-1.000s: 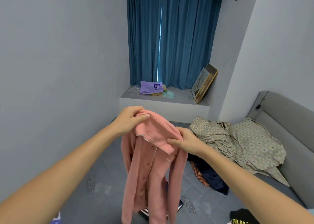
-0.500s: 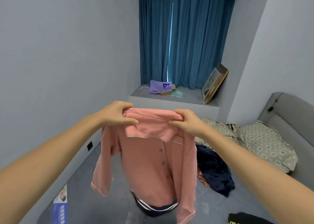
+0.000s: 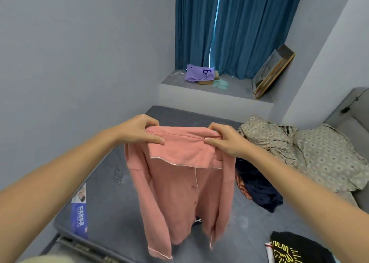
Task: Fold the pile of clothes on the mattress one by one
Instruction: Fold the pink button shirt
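Pink shirt (image 3: pixel 179 183): it hangs in the air over the middle of the mattress, held up by its top edge. The collar is flopped down at the front. Both sleeves dangle, and buttons run down the front.
Left hand (image 3: pixel 139 132): fingers and thumb pinch the top left end of the pink shirt.
Right hand (image 3: pixel 223 141): fingers and thumb pinch the top right end of the pink shirt.
Mattress (image 3: pixel 103 183): grey. A blue and white label (image 3: pixel 79 212) sits near its left edge.
Black shirt (image 3: pixel 295 246): lies by the near right corner of the mattress, with yellow lines on it.
Dark blue clothes (image 3: pixel 257 187): a heap on the mattress, just right of the pink shirt.
Spotted sheet (image 3: pixel 311 153): bunched up along the right edge of the mattress, behind the dark blue clothes.
Ledge (image 3: pixel 235 87): past the far edge of the mattress. A purple bag (image 3: pixel 197 75) and a leaning picture frame (image 3: pixel 271 71) are on it.
Curtain (image 3: pixel 239 27): blue, hanging behind the ledge.
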